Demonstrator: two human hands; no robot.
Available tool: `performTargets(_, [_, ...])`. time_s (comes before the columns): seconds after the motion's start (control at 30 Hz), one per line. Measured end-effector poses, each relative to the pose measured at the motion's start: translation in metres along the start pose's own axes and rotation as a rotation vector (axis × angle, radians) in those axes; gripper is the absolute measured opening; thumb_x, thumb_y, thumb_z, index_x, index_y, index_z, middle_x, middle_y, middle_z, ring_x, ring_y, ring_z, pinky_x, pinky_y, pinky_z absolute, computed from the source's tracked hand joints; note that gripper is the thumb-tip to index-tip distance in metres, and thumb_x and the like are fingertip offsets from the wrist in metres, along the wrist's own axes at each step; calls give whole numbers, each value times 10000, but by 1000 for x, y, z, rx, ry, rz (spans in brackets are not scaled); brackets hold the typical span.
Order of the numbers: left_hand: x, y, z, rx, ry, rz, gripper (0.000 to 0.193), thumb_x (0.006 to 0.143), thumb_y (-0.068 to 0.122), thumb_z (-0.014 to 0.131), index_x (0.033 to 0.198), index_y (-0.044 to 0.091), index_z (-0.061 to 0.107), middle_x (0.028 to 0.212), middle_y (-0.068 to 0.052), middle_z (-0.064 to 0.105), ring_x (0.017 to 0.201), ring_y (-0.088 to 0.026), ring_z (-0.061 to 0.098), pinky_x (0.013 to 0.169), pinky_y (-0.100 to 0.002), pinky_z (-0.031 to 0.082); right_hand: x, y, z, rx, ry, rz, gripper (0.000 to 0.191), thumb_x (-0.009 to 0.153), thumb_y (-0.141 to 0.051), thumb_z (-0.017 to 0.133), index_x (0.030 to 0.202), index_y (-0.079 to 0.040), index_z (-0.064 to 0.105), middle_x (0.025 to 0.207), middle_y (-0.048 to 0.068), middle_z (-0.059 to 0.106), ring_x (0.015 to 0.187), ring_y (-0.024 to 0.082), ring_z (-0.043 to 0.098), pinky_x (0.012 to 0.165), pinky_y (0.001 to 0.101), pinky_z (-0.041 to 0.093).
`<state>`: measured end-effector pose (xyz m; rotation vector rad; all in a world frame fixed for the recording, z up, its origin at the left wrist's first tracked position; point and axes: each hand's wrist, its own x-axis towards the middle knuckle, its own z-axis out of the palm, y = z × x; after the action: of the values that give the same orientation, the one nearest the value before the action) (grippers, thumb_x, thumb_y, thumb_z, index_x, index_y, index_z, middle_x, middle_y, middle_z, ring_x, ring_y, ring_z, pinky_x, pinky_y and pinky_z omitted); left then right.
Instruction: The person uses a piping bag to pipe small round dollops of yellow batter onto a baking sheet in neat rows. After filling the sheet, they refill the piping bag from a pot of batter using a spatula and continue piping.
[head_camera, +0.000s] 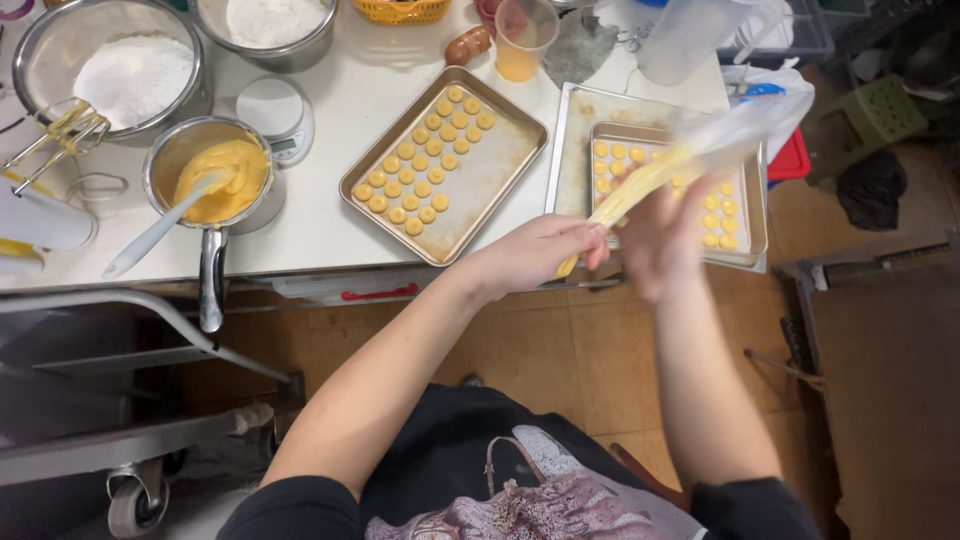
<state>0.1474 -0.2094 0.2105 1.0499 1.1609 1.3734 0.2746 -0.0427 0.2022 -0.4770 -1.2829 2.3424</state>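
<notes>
Here, far left on the white desk (330, 150): a steel bowl of white powder (110, 65) with a hand whisk (55, 135) leaning on its rim. Just right of it, a small saucepan of yellow batter (210, 175), a pale spatula (160, 230) resting in the batter, the pan handle pointing toward me over the desk edge. Behind the saucepan, a round white kitchen scale (275, 115). A second bowl of powder (265, 25) sits at the top edge.

Centre: a tilted baking tray (490, 170) bearing rows of small yellow batter rounds (425, 160) on its left part; the right part is bare. Behind it, a clear cup of orange liquid (520, 40).

My left hand (535, 250) is in front of the desk edge, fingers closed in a pinch around the narrow lower end of the piping bag (650, 175). The bag, clear plastic with yellow batter inside, slants up to the right over the second tray (745, 235). My right hand (655, 240) is motion-blurred, just beside the left and touching the bag; fingers look curled about it, but how tightly I cannot tell. The second tray holds more yellow rounds (712, 215), partly hidden by the hands.

Far right: a red object (790, 160) beside the tray, brown floor (560, 350) below.
</notes>
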Motion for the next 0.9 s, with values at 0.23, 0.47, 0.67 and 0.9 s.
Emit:
performTargets(0.23, [13, 35, -24, 741, 223, 6, 349, 946, 486, 536, 1091, 334, 814, 1514, -104, 499, 1390, -327, 367, 1105, -554, 200, 14, 40, 10, -170, -485, -29, 1047, 832, -826, 517, 1492, -14, 489, 1558, 124, 483, 1493, 236, 422, 1223, 477, 355])
performTargets(0.47, [27, 108, -52, 1019, 111, 167, 296, 878, 522, 616, 1019, 372, 829, 1515, -91, 470, 1322, -342, 391, 999, -551, 231, 50, 8, 49, -633, -431, -229, 489, 916, -118, 713, 1375, -7, 585, 1349, 119, 631, 1224, 211, 642, 961, 347, 562])
performTargets(0.67, [22, 143, -83, 1071, -39, 310, 182, 827, 399, 699, 936, 321, 821, 1410, 11, 560, 1227, -276, 470, 979, -573, 279, 74, -3, 70, -832, -444, -356, 476, 880, -97, 678, 1332, 17, 580, 1316, 128, 609, 1227, 231, 614, 985, 355, 545])
performTargets(0.9, [11, 130, -86, 1313, 137, 558, 131, 729, 168, 687, 835, 171, 762, 1093, 6, 634, 1175, -240, 570, 1107, -667, 336, 83, 11, 101, -947, -435, -498, 385, 891, -107, 662, 1254, -1, 588, 1199, 114, 597, 1105, 224, 590, 899, 346, 510])
